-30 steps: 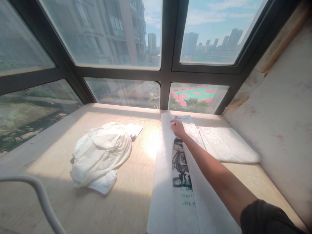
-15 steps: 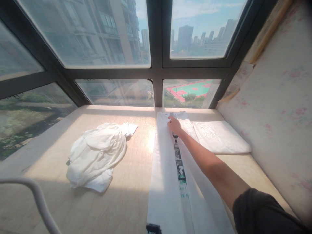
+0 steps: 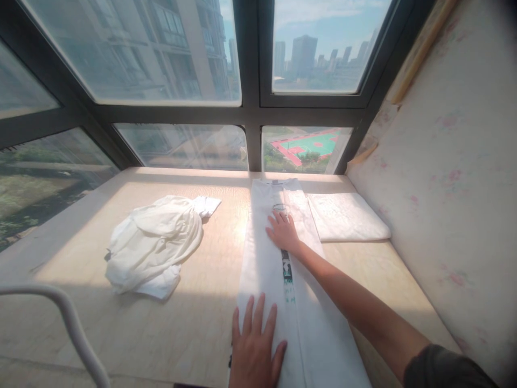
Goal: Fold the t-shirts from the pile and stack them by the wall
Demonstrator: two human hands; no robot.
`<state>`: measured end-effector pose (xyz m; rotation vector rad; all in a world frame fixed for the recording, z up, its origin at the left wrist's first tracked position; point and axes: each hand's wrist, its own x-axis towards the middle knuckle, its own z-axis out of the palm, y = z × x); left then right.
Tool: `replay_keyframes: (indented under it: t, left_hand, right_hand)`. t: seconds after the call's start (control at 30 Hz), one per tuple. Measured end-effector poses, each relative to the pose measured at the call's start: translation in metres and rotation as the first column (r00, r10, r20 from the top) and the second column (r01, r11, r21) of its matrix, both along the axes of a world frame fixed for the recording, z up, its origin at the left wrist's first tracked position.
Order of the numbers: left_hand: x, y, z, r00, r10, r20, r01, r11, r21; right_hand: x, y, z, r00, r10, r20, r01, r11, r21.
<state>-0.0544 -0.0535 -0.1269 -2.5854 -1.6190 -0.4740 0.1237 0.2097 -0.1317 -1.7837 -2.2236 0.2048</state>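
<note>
A long white garment point(image 3: 262, 258) lies in a narrow strip down the wooden surface, with a dark print and green lettering along its middle. My right hand point(image 3: 283, 230) rests on its upper part, fingers spread, over the print. Near the bottom of the view my left hand point(image 3: 255, 339) lies flat on the garment's left side, fingers apart. Neither hand grips the cloth. To the right of the garment's upper end is a folded white cloth point(image 3: 347, 216). A crumpled white garment point(image 3: 155, 245) lies to the left.
The pale wooden surface point(image 3: 218, 318) runs up to dark-framed windows point(image 3: 250, 116). A flowered wall point(image 3: 452, 188) closes the right side. A thick light-coloured tube point(image 3: 68, 318) curves through the lower left corner.
My left hand has come into view and onto the garment. My right hand has moved down from the garment's top edge, and its fingers have spread. The whole view has shifted slightly.
</note>
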Motion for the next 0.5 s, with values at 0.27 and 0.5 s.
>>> replay_keyframes:
  t: [0.27,0.5]
  left_hand:
    - [0.001,0.038,-0.009,0.987,0.042,-0.154,-0.034,0.998,0.053]
    - [0.003,0.048,0.002,1.0,0.012,0.0,-0.012,0.994,0.106]
  right_hand:
    - [-0.008,0.041,-0.009,1.0,0.016,0.003,-0.016,1.0,0.0]
    - [-0.007,0.041,0.0,0.995,-0.056,-0.086,0.059,0.998,0.026]
